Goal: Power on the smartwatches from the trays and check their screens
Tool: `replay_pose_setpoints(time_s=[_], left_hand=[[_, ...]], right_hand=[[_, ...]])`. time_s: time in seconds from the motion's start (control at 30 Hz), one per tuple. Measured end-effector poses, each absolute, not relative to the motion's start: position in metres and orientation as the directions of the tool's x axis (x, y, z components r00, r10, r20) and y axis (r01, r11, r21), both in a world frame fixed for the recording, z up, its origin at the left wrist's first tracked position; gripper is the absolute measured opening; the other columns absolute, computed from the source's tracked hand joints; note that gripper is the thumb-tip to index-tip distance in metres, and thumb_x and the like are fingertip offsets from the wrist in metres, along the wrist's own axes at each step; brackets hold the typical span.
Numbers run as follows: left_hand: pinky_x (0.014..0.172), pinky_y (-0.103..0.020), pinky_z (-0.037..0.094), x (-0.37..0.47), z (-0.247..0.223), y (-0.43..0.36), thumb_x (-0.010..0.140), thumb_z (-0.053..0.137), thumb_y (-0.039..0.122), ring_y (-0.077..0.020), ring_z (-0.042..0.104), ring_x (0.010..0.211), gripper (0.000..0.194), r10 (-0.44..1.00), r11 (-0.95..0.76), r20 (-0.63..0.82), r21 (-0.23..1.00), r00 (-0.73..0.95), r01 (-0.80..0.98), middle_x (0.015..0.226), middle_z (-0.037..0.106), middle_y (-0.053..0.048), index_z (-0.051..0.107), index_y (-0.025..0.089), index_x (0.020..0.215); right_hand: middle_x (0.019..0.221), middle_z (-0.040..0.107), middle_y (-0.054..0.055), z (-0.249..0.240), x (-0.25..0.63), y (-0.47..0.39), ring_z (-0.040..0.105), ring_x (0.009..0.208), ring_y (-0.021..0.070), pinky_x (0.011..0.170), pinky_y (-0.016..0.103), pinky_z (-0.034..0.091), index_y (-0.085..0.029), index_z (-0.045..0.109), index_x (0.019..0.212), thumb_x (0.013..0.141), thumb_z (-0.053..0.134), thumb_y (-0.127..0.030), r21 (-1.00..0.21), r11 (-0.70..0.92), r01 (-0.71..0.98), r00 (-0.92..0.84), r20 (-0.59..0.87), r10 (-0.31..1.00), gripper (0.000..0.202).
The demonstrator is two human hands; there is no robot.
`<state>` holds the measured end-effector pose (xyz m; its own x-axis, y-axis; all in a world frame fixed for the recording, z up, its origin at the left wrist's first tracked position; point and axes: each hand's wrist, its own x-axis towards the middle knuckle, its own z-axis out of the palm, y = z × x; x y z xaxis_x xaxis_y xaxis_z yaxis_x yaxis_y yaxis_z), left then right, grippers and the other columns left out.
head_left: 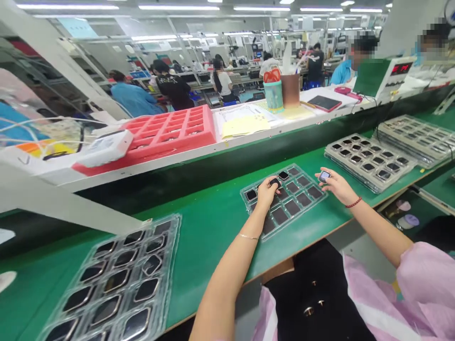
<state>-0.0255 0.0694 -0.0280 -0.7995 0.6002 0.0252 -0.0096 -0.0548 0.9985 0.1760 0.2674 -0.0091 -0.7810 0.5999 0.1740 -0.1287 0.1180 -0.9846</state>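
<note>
through the head camera, i have my left hand (267,190) over the back row of the middle tray (299,211), its thumb and fingers pinched on a dark watch body (275,182). i cannot tell whether that piece touches its compartment, because the fingers cover it. my right hand (336,187) grips a second watch body (324,176) between thumb and fingers; its pale, lit screen faces up toward my view, just beyond the right end of the same tray.

in that back row i see one more watch (283,175) just right of my left fingers and another (251,194) at the left corner. the tray is clear plastic and lies flat on the green bench (206,255).

to my left, well apart from it, a larger-looking tray (174,239) carries rows of dark square watches. to my right, i have a tray stack (359,179) with dark watches in its top layer, and a further stack (430,160) behind it. on the white shelf (234,144) ahead stand a red foam tray (209,125) and a green-sided box (371,78) with red digits.
</note>
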Motion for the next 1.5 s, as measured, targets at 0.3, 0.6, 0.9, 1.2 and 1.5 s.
replay_pose_setpoints(time_s=[0.3, 0.6, 0.9, 1.2, 1.5], left_hand=[[0.054, -0.018, 0.043, -0.04, -0.013, 0.037, 0.077, 0.072, 0.034, -0.0142, 0.069, 0.069, 0.071, 0.759, -0.205, -0.076, 0.915, -0.646, -0.348, 0.084, 0.072, -0.008, 0.048, 0.017, 0.142], [0.057, -0.022, 0.05, -0.04, -0.025, 0.011, 0.07, 0.079, 0.049, -0.016, 0.07, 0.07, 0.073, 0.727, -0.18, -0.087, 0.933, -0.681, -0.312, 0.096, 0.069, -0.01, 0.056, 0.015, 0.13], [0.06, -0.022, 0.052, -0.036, -0.026, 0.016, 0.083, 0.059, 0.02, -0.0193, 0.07, 0.088, 0.058, 0.678, -0.073, -0.13, 0.967, -0.723, -0.243, 0.102, 0.067, -0.011, 0.049, 0.018, 0.14], [0.057, -0.021, 0.048, -0.036, -0.028, 0.013, 0.084, 0.061, 0.031, -0.0183, 0.068, 0.086, 0.061, 0.707, -0.061, -0.086, 0.982, -0.702, -0.181, 0.115, 0.068, -0.014, 0.049, 0.018, 0.142], [0.057, -0.021, 0.047, -0.033, -0.021, 0.011, 0.081, 0.067, 0.048, -0.0183, 0.07, 0.082, 0.067, 0.686, -0.087, -0.121, 0.965, -0.718, -0.246, 0.126, 0.064, -0.019, 0.052, 0.016, 0.138]], right_hand=[[0.111, 0.073, 0.008, 0.026, 0.048, 0.251, 0.067, 0.07, 0.0171, 0.062, 0.032, 0.061, -0.027, 0.068, 0.115, 0.077, 0.075, -0.045, -0.996, -0.074, -0.045, -0.997, 0.05, -0.066, 0.043], [0.11, 0.073, 0.005, -0.018, 0.027, 0.242, 0.067, 0.068, 0.0167, 0.062, 0.031, 0.061, -0.032, 0.069, 0.118, 0.079, 0.078, -0.044, -0.984, -0.16, 0.077, -0.976, -0.041, -0.213, 0.042], [0.125, 0.067, 0.011, -0.023, 0.026, 0.242, 0.068, 0.088, 0.0228, 0.078, 0.041, 0.061, -0.027, 0.062, 0.132, 0.084, 0.072, -0.048, -0.979, -0.149, 0.142, -0.972, -0.109, -0.21, 0.053], [0.125, 0.067, 0.011, -0.018, 0.026, 0.242, 0.069, 0.087, 0.0202, 0.079, 0.038, 0.059, -0.027, 0.06, 0.131, 0.081, 0.075, -0.047, -0.981, -0.137, 0.137, -0.961, -0.099, -0.257, 0.055], [0.118, 0.068, 0.01, -0.013, 0.029, 0.243, 0.069, 0.083, 0.0196, 0.074, 0.035, 0.06, -0.026, 0.063, 0.126, 0.078, 0.078, -0.045, -0.973, -0.182, 0.143, -0.964, -0.095, -0.247, 0.054]])
